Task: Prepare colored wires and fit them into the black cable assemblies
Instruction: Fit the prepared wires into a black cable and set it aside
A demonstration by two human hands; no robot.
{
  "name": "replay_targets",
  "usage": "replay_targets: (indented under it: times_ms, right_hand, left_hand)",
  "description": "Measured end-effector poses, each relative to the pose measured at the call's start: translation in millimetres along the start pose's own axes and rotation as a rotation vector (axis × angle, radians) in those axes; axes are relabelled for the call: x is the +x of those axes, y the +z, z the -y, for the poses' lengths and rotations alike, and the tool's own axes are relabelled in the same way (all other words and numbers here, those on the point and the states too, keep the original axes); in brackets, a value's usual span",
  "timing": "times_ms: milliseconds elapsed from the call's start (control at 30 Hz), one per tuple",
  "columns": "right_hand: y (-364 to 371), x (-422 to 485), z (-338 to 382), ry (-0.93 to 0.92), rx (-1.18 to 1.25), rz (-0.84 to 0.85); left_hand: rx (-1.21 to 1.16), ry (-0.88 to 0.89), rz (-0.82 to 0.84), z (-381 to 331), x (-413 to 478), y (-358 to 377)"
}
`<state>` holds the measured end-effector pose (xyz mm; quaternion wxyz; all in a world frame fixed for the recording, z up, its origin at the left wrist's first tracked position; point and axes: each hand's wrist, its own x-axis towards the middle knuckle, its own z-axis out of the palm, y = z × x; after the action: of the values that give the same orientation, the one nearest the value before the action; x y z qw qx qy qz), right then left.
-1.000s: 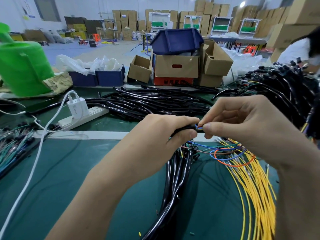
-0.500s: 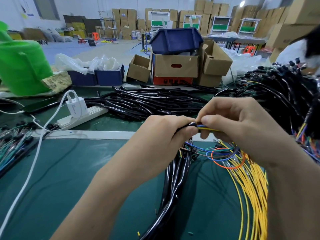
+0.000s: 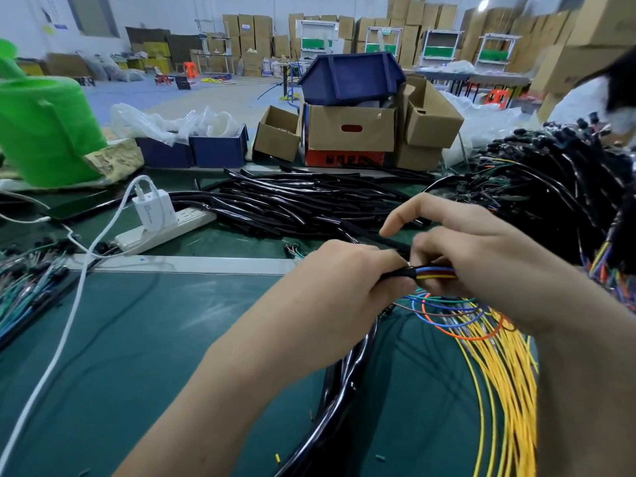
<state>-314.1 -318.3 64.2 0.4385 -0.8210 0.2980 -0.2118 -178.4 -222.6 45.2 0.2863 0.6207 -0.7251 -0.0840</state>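
Observation:
My left hand point(image 3: 344, 280) grips the end of a black cable sleeve point(image 3: 401, 273) at the middle of the view. Out of that sleeve run blue, yellow and red colored wires point(image 3: 435, 273), which my right hand point(image 3: 481, 256) pinches just to the right; its index finger sticks out above. Loose blue, orange and green wire loops point(image 3: 447, 318) hang below the hands. A bundle of black cables point(image 3: 340, 383) runs from under my left hand toward the near edge. Yellow wires point(image 3: 506, 390) lie on the green mat at the right.
A heap of black tubes point(image 3: 296, 201) lies behind the hands. Finished black assemblies point(image 3: 557, 194) pile up at the right. A white power strip point(image 3: 165, 228) with a charger and white cord sits left of centre. Wire bundles point(image 3: 24, 287) lie far left, cardboard boxes point(image 3: 351, 132) behind.
My right hand has drawn away to the right, so a longer stretch of colored wires shows between the hands. Its index finger has lifted off. The left hand keeps its grip.

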Motion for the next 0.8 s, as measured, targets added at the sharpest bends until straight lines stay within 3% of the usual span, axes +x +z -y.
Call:
replay_targets:
  times_ms: [100, 267, 500, 800]
  right_hand:
    - [14, 5, 2, 0.060, -0.128, -0.104]
    - [38, 6, 9, 0.087, -0.364, -0.124]
    - [62, 11, 15, 0.129, -0.333, -0.022]
    - [74, 16, 19, 0.035, -0.245, -0.180]
  left_hand:
    - [0.008, -0.019, 0.022, 1, 1, 4]
    - [0.019, -0.053, 0.047, 7, -2, 0]
    - [0.004, -0.187, 0.145, 16, -9, -15]
    - [-0.093, -0.208, 0.123, 28, -12, -26]
